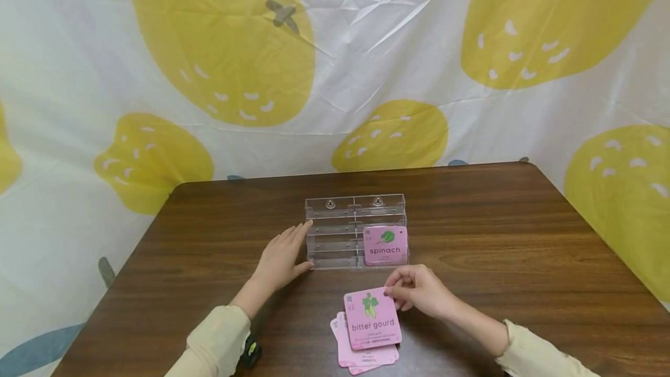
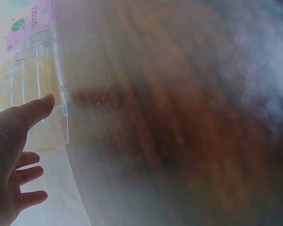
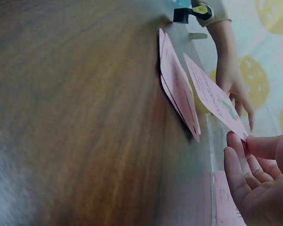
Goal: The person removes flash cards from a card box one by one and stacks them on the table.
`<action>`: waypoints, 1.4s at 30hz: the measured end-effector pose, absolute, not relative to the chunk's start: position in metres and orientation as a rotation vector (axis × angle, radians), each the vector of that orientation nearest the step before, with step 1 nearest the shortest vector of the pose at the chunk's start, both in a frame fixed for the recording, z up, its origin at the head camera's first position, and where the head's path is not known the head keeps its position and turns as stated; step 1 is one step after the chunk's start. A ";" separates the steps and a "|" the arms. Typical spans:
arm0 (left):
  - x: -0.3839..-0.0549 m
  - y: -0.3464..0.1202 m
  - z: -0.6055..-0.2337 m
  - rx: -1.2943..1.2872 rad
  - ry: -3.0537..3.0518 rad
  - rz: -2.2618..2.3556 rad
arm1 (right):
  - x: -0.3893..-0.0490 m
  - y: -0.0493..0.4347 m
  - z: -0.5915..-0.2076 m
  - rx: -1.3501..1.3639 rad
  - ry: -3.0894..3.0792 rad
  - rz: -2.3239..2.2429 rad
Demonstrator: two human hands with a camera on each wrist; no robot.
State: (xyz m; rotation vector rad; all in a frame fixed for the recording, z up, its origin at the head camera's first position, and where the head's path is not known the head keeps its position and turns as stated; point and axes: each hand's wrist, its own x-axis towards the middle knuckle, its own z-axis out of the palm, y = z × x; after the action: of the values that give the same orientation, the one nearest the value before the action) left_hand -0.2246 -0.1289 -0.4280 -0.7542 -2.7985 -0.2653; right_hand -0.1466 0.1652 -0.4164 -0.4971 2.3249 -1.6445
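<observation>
"What are the right hand's (image 1: 420, 291) fingers doing?"

"Pinching a square, round-cornered pink card printed "bitter gourd" (image 1: 373, 320) by its upper right corner. It's tilted and raised over the loose pile of pink cards (image 1: 343, 349), hiding much of it."

"And the left hand (image 1: 278, 259)?"

"Fingers straight and spread, touching the left side of a clear, glossy plastic rack (image 1: 332, 253) with tiered pockets in two columns."

"What's in it?"

"A pink card printed "spinach" (image 1: 385, 245) stands in the bottom right pocket, blocking the tiers behind."

"Farther out?"

"A black band (image 1: 252, 352) at the left cuff, then the dark brown, wood-grained bench (image 1: 497, 231) with rounded corners. Behind hangs a creased white sheet (image 1: 382, 39) printed with big yellow fruit."
</observation>
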 end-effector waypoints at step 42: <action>-0.224 -0.129 -0.428 -0.760 -2.792 -0.264 | -0.135 0.156 -0.438 -0.544 2.488 -1.436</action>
State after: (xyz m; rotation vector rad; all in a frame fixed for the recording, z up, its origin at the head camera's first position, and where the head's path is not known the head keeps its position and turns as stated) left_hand -0.2242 -0.1288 -0.4278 -0.7601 -2.7925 -0.2643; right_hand -0.1352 0.1559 -0.4382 -0.5440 2.4876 -1.4363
